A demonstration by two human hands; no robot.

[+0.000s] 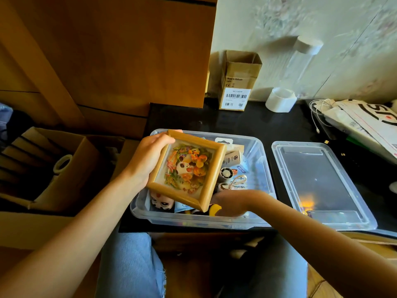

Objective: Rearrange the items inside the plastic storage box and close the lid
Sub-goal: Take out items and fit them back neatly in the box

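A clear plastic storage box (261,151) sits on the dark table, holding small cartons, a round white gadget (226,173), a panda figure (160,202) and other items. My left hand (148,157) grips a wooden picture frame (187,168) with a colourful flower picture, tilted above the box's left half. My right hand (233,203) reaches into the box's front right part, under the frame's corner, next to a yellow and black item (214,209); its fingers are partly hidden. The clear lid (318,181) lies flat on the table to the right of the box.
A tall cardboard carton (238,82) and a white tape roll (280,100) stand at the table's back by the wall. Papers and a white cable (365,121) lie at the far right. An open cardboard box (58,168) sits on the left beside wooden furniture.
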